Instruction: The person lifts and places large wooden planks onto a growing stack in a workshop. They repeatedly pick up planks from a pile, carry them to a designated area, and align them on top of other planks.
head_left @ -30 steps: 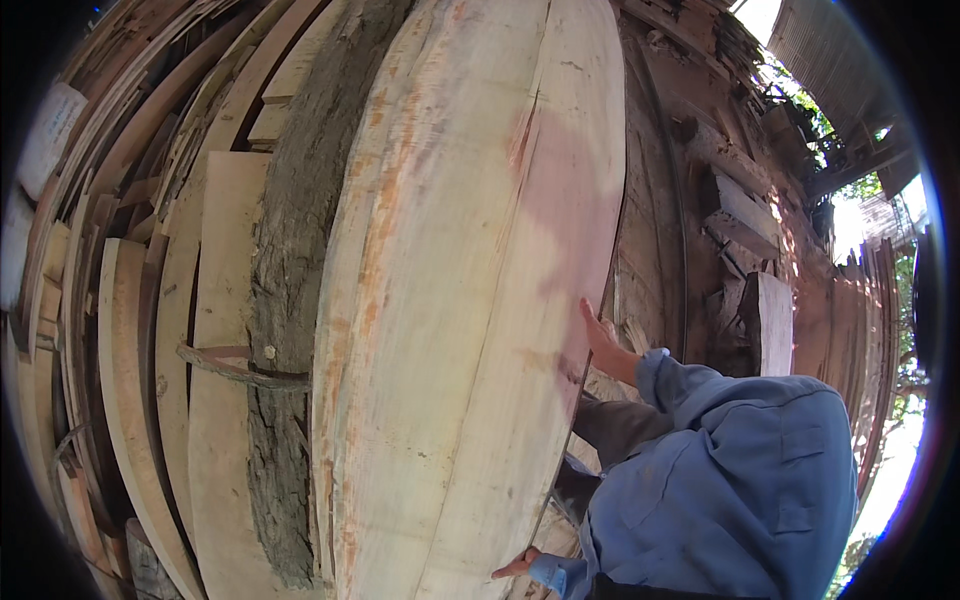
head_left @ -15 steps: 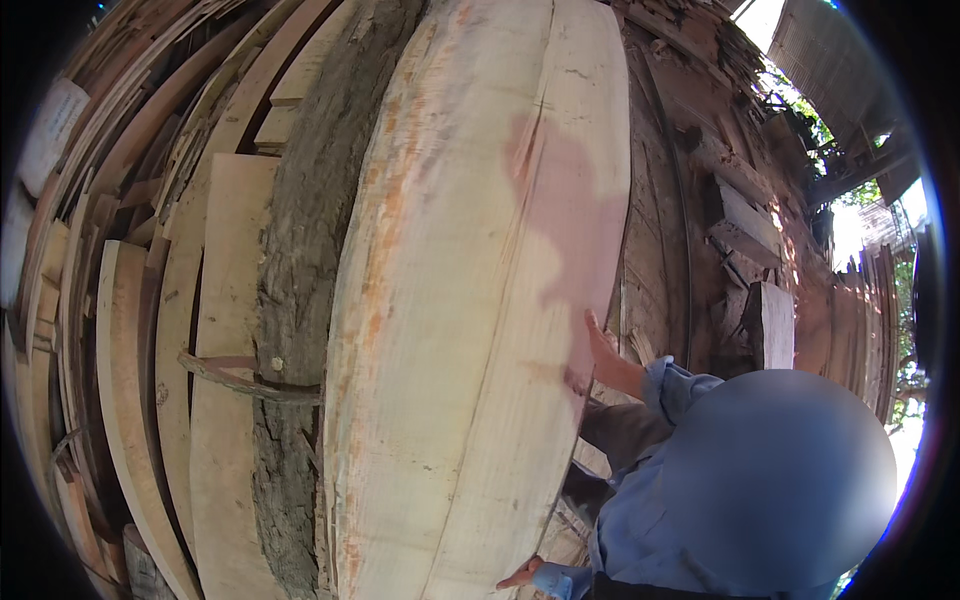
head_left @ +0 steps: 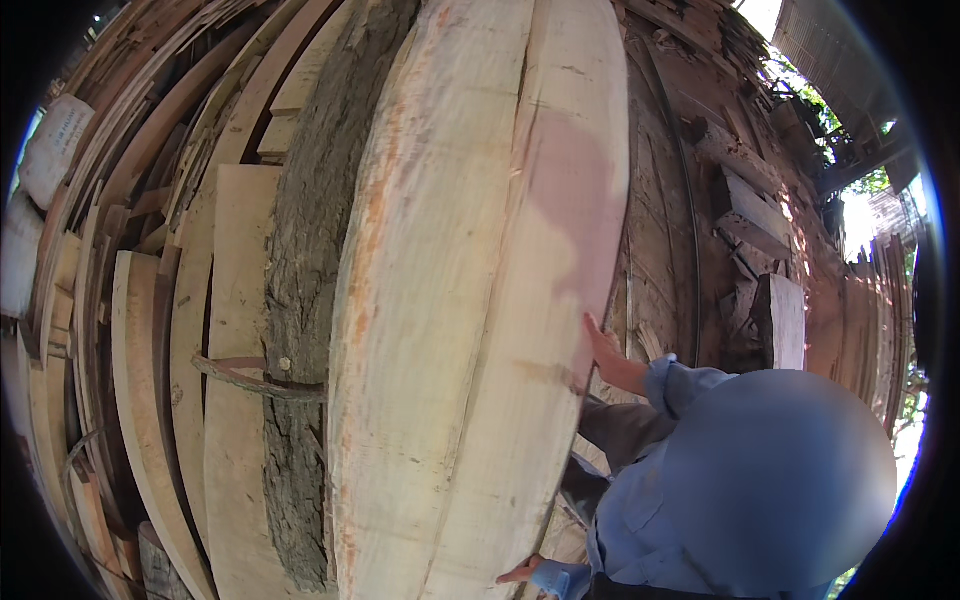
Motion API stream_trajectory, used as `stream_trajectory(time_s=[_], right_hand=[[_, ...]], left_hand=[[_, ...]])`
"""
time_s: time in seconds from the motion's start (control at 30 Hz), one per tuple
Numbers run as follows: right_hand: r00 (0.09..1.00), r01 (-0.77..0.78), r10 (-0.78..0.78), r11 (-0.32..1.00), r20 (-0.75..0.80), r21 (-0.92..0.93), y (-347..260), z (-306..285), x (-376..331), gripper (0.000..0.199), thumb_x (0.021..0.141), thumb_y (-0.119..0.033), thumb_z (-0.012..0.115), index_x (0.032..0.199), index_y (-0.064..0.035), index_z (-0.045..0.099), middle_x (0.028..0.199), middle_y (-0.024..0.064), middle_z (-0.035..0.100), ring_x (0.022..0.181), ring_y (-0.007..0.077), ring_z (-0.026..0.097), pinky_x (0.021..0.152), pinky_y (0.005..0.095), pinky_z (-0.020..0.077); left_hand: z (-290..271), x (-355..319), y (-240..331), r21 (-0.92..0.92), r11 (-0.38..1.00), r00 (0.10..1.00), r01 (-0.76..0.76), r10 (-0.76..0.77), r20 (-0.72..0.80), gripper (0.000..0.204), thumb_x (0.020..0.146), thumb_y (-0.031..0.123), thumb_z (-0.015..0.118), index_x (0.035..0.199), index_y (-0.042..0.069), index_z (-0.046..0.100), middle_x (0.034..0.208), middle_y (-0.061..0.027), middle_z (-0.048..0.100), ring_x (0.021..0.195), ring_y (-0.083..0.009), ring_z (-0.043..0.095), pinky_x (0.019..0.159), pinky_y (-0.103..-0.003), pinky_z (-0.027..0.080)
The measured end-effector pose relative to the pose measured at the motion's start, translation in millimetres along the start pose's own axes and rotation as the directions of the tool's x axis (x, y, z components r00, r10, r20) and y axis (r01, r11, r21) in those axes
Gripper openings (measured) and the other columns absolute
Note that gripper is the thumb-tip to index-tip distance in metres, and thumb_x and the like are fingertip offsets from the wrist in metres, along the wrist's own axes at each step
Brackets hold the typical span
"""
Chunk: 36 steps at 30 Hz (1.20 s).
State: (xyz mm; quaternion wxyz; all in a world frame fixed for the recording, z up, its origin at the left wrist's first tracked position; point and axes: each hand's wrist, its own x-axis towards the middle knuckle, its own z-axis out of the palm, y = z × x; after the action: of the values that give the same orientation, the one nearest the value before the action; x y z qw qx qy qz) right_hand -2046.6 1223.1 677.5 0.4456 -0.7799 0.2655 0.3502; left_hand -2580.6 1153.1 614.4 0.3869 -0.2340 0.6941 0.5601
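Neither of my hands shows in the head view. A broad, pale wooden slab (head_left: 430, 330) fills the middle, running from the far end to the near edge. An orange-brown streak follows its left side, and a long crack runs down its length. At the right stands another person in a blue shirt (head_left: 640, 510). That person's upper hand (head_left: 612, 362) presses against the slab's right edge. Their other hand (head_left: 520, 571) rests at the same edge, closer to the bottom. A shadow falls across the slab's right half.
A bark-covered log face (head_left: 310, 270) lies along the slab's left side. Several sawn boards (head_left: 235, 400) are stacked further left, with a curved branch (head_left: 262, 380) across them. Timber blocks (head_left: 785, 320) and scrap wood lie on the right, beyond a dark cable (head_left: 690, 200).
The shadow on the slab has shifted right, and its crack now lies further left at the far end. The boards on the left appear slightly further right. The other person's hands stay near the edge.
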Motion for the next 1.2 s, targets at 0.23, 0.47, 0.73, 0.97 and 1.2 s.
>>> stream_trajectory(time_s=[0.23,0.47,0.73,0.97,1.2], right_hand=[[0.999,0.019,-0.01,0.974,-0.042,0.226,-1,15,-6,0.1,0.074,-0.071,0.054,0.131,0.0079,0.03,0.127,0.0174,0.043,0.115,0.0269,0.045,0.095,0.0404,0.0385],[0.997,-0.051,0.052,0.998,0.053,-0.021,-43,58,-27,0.102,0.074,-0.072,0.053,0.135,0.0044,0.024,0.138,0.0146,0.033,0.124,0.0265,0.035,0.099,0.047,0.0314],[0.98,-0.055,0.04,0.996,0.195,0.067,-39,56,-7,0.108,0.073,-0.073,0.052,0.14,0.0048,0.018,0.147,0.0161,0.02,0.135,0.029,0.021,0.106,0.0468,0.0209],[0.809,0.58,-0.306,0.558,0.502,-0.594,-34,20,-8,0.085,0.078,-0.035,0.057,0.142,-0.0001,0.014,0.14,0.0207,0.032,0.128,0.0324,0.031,0.104,0.0439,0.0294],[0.657,0.719,-0.438,0.607,0.613,-0.338,-39,19,29,0.085,0.08,-0.037,0.067,0.144,-0.0104,0.018,0.143,0.013,0.03,0.132,0.028,0.027,0.108,0.0427,0.0235]], left_hand=[[0,0,-6,-0.064,0.994,0.996,0.086,-0.084,0.033,0.108,0.054,0.075,0.067,0.131,0.005,0.041,0.129,-0.0119,0.05,0.114,-0.0332,0.049,0.093,-0.044,0.043],[41,41,-5,-0.055,0.998,0.99,0.015,-0.022,-0.137,0.106,0.055,0.076,0.066,0.129,0.004,0.042,0.13,-0.0145,0.049,0.113,-0.0327,0.049,0.094,-0.044,0.043],[52,28,-12,-0.085,0.993,0.994,0.086,-0.091,-0.055,0.108,0.058,0.081,0.057,0.131,0.004,0.042,0.132,-0.0145,0.048,0.117,-0.033,0.046,0.099,-0.047,0.039],[43,-5,-5,-0.018,0.979,0.897,0.205,-0.18,0.405,0.081,0.084,0.06,0.048,0.142,0.009,0.024,0.143,-0.012,0.034,0.129,-0.0322,0.034,0.108,-0.05,0.027],[1,-31,-15,0.127,0.928,0.926,0.35,-0.363,0.105,0.098,0.073,0.061,0.063,0.134,-0.005,0.025,0.126,-0.0218,0.042,0.103,-0.0375,0.05,0.088,-0.049,0.045]])
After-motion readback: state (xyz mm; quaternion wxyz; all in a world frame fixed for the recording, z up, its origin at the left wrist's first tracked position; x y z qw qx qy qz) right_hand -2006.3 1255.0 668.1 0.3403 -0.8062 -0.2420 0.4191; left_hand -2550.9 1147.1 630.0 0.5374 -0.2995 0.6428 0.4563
